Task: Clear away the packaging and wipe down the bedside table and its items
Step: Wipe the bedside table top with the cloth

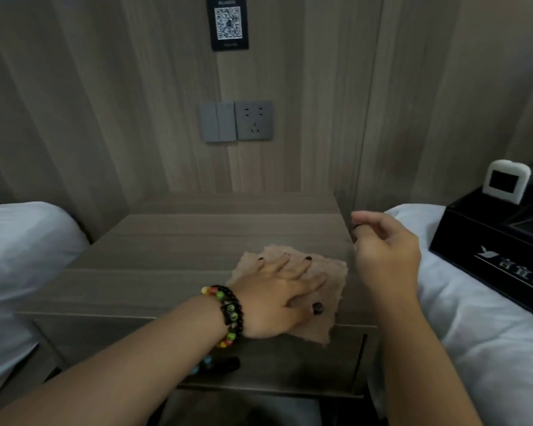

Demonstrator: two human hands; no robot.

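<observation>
A wooden bedside table (173, 241) stands between two beds, its top bare except for a brown cloth (330, 278) near the front right corner. My left hand (277, 290), with beaded bracelets at the wrist, lies flat on the cloth, fingers spread, pressing it to the tabletop. My right hand (385, 250) hovers over the table's right edge, fingers loosely curled, holding nothing.
A black tray (474, 238) with a small white clock (505, 184) rests on the white bed (490, 333) at the right. Another white bed (19, 256) is at the left. A wall socket and switch plate (237, 121) and a QR card (228, 23) are on the wood-panelled wall.
</observation>
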